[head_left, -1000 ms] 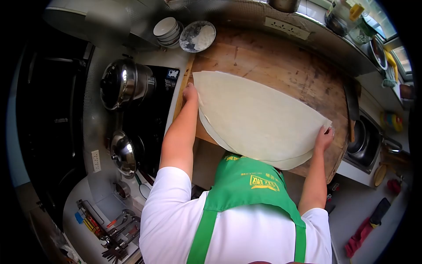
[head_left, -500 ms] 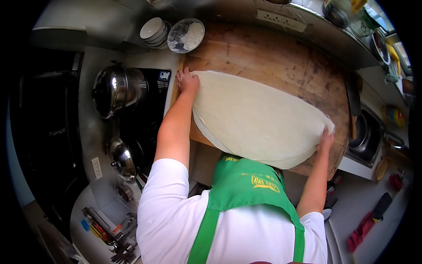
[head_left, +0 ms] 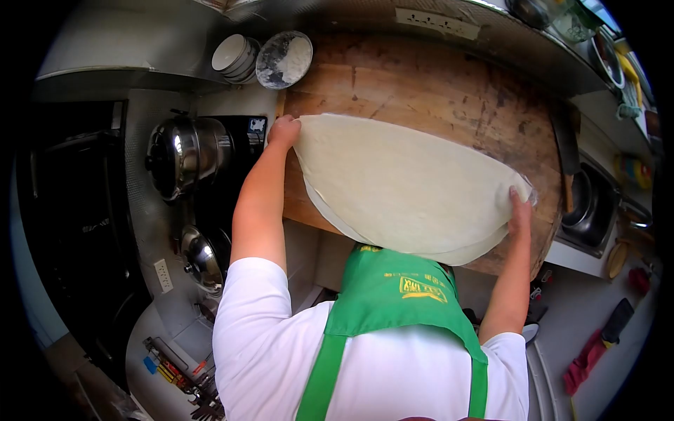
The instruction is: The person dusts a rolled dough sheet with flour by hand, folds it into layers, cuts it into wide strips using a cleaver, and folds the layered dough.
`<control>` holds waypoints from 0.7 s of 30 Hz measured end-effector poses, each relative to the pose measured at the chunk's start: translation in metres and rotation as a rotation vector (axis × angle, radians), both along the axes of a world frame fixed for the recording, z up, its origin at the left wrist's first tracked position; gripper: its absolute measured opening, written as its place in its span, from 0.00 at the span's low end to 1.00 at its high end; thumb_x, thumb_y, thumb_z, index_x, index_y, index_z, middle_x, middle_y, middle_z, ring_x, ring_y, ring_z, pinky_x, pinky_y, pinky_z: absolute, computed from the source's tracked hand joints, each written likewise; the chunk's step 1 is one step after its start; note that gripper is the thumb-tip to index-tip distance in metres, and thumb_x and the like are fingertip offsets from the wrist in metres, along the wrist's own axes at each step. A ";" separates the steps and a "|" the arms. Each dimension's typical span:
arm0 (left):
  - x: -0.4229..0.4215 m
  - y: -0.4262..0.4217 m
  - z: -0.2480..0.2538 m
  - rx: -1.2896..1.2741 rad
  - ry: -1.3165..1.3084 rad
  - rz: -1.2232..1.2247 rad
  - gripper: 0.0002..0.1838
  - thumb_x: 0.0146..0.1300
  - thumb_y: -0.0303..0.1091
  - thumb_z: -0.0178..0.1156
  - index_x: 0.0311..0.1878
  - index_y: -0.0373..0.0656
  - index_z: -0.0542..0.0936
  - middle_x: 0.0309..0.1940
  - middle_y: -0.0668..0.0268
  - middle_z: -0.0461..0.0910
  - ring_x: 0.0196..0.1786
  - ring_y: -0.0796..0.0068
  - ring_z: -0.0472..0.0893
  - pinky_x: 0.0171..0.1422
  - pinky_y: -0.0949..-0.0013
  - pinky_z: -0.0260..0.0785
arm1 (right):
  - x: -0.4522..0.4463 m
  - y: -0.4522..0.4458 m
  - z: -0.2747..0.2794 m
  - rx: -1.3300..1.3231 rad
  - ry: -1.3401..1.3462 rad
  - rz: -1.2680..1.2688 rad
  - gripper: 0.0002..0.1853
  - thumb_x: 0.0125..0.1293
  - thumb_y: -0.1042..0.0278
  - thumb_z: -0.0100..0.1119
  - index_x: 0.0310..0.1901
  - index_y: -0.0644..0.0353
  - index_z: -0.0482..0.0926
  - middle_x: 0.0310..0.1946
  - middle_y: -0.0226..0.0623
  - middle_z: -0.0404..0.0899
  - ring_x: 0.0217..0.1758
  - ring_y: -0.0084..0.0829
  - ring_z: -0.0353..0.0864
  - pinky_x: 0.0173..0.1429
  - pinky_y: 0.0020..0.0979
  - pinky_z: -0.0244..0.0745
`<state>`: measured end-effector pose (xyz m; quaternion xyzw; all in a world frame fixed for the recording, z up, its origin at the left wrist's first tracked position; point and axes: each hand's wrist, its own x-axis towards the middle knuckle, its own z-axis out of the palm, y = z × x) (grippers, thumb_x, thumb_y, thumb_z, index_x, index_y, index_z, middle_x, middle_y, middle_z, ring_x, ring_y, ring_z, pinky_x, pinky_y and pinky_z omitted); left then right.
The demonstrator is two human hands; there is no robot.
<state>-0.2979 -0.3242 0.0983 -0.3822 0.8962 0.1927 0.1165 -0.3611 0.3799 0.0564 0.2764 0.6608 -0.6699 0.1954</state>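
Note:
A large pale sheet of dough (head_left: 404, 184) lies doubled over on the wooden board (head_left: 421, 84), its layered curved edge hanging past the board's front toward my green apron (head_left: 397, 288). At the far left corner of the dough, my left hand (head_left: 284, 131) is closed, pinching the edge. My right hand (head_left: 519, 208) grips the opposite end, with the thumb on top and the fingers mostly hidden beneath. Between my hands the dough looks smooth and stretched out.
A bowl of white flour (head_left: 286, 60) and stacked white bowls (head_left: 235, 58) stand behind the board's left corner. To the left are a steel pot (head_left: 189, 156) and a lidded pan (head_left: 203, 258). A cleaver (head_left: 564, 137) lies at the board's right edge, beside a sink (head_left: 593, 210).
My left hand has shifted outward to the left, with its fingers closed more tightly on the dough's corner. My right hand has risen slightly with its end. The whole view has tilted a little.

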 end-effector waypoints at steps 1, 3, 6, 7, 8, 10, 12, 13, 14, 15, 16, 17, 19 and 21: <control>0.004 -0.012 -0.005 0.003 -0.004 -0.001 0.16 0.62 0.40 0.54 0.45 0.44 0.86 0.49 0.50 0.86 0.54 0.44 0.83 0.61 0.52 0.74 | 0.001 -0.004 0.006 -0.005 -0.009 0.032 0.22 0.72 0.63 0.68 0.63 0.62 0.79 0.56 0.34 0.84 0.55 0.30 0.84 0.60 0.35 0.79; 0.015 -0.039 -0.024 0.197 0.187 0.021 0.14 0.62 0.40 0.55 0.35 0.42 0.86 0.44 0.52 0.87 0.50 0.52 0.85 0.57 0.57 0.75 | 0.004 -0.009 0.014 -0.001 -0.022 0.048 0.21 0.73 0.64 0.67 0.64 0.61 0.79 0.57 0.34 0.84 0.55 0.31 0.84 0.60 0.36 0.80; 0.032 -0.054 -0.032 0.647 0.141 0.389 0.15 0.65 0.42 0.54 0.48 0.46 0.83 0.47 0.61 0.87 0.49 0.62 0.86 0.55 0.60 0.75 | 0.001 -0.002 0.015 -0.090 -0.025 0.040 0.21 0.74 0.66 0.65 0.65 0.61 0.77 0.56 0.35 0.84 0.56 0.32 0.84 0.61 0.36 0.80; 0.036 -0.042 -0.014 0.790 0.175 0.539 0.17 0.66 0.42 0.54 0.53 0.48 0.81 0.49 0.64 0.86 0.48 0.63 0.86 0.55 0.60 0.75 | 0.000 0.002 0.007 -0.153 -0.038 0.032 0.21 0.74 0.67 0.64 0.65 0.61 0.77 0.57 0.35 0.84 0.56 0.33 0.84 0.62 0.37 0.80; 0.036 -0.036 -0.004 0.835 0.077 0.535 0.20 0.70 0.44 0.54 0.61 0.49 0.77 0.50 0.64 0.85 0.49 0.62 0.85 0.54 0.59 0.75 | 0.000 0.007 0.003 -0.218 -0.050 0.022 0.21 0.74 0.67 0.63 0.66 0.61 0.77 0.57 0.35 0.84 0.57 0.33 0.84 0.63 0.37 0.80; 0.034 -0.017 0.010 0.777 -0.026 0.501 0.20 0.73 0.50 0.57 0.59 0.49 0.80 0.49 0.68 0.85 0.49 0.67 0.84 0.52 0.61 0.74 | -0.001 0.014 0.000 -0.242 -0.066 -0.002 0.21 0.74 0.67 0.63 0.66 0.61 0.76 0.58 0.35 0.83 0.58 0.34 0.84 0.63 0.38 0.80; 0.029 -0.018 0.002 0.767 -0.063 0.472 0.20 0.73 0.52 0.57 0.58 0.49 0.81 0.49 0.69 0.85 0.49 0.69 0.83 0.52 0.62 0.74 | 0.002 0.020 0.000 -0.272 -0.081 -0.018 0.22 0.74 0.68 0.62 0.67 0.60 0.75 0.60 0.36 0.83 0.59 0.35 0.83 0.64 0.39 0.80; 0.024 -0.018 -0.001 0.701 -0.050 0.430 0.19 0.73 0.52 0.58 0.56 0.49 0.82 0.47 0.70 0.85 0.48 0.71 0.83 0.51 0.62 0.74 | 0.003 0.025 -0.001 -0.289 -0.068 -0.046 0.22 0.75 0.68 0.61 0.68 0.60 0.74 0.61 0.36 0.82 0.60 0.35 0.83 0.65 0.39 0.80; 0.022 -0.018 -0.003 0.634 -0.039 0.393 0.18 0.73 0.52 0.59 0.54 0.49 0.83 0.46 0.71 0.86 0.47 0.74 0.82 0.51 0.63 0.73 | 0.005 0.029 -0.003 -0.306 -0.058 -0.070 0.22 0.75 0.69 0.61 0.68 0.60 0.73 0.62 0.37 0.81 0.61 0.35 0.83 0.65 0.39 0.79; 0.020 -0.015 -0.008 0.634 -0.043 0.397 0.18 0.73 0.52 0.59 0.54 0.49 0.83 0.46 0.71 0.86 0.47 0.74 0.82 0.51 0.63 0.73 | 0.008 0.032 -0.003 -0.306 -0.063 -0.069 0.22 0.75 0.69 0.61 0.68 0.60 0.73 0.62 0.37 0.81 0.61 0.35 0.83 0.65 0.39 0.79; 0.013 -0.005 -0.008 0.664 0.047 0.392 0.18 0.73 0.51 0.59 0.52 0.47 0.84 0.45 0.70 0.86 0.46 0.73 0.82 0.51 0.63 0.73 | 0.010 0.038 -0.004 -0.318 -0.018 -0.080 0.22 0.76 0.69 0.60 0.69 0.60 0.73 0.63 0.38 0.81 0.62 0.35 0.82 0.66 0.39 0.79; 0.008 -0.004 -0.013 0.692 0.137 0.388 0.18 0.73 0.49 0.59 0.51 0.45 0.85 0.44 0.69 0.86 0.46 0.73 0.81 0.51 0.63 0.73 | 0.012 0.042 -0.006 -0.330 0.025 -0.089 0.23 0.76 0.69 0.59 0.70 0.61 0.72 0.63 0.39 0.80 0.62 0.36 0.82 0.66 0.40 0.79; 0.003 -0.007 -0.027 0.640 0.193 0.286 0.18 0.73 0.47 0.60 0.50 0.40 0.85 0.45 0.66 0.86 0.48 0.70 0.82 0.53 0.61 0.72 | 0.013 0.053 -0.006 -0.321 0.014 -0.089 0.22 0.77 0.69 0.58 0.70 0.61 0.72 0.63 0.39 0.80 0.63 0.36 0.82 0.67 0.39 0.79; 0.002 0.006 -0.033 0.506 0.207 0.417 0.19 0.73 0.45 0.59 0.50 0.37 0.85 0.50 0.62 0.86 0.51 0.67 0.82 0.56 0.61 0.72 | 0.012 0.053 0.000 -0.310 0.003 -0.095 0.22 0.77 0.69 0.58 0.70 0.62 0.72 0.63 0.40 0.80 0.63 0.37 0.82 0.67 0.39 0.79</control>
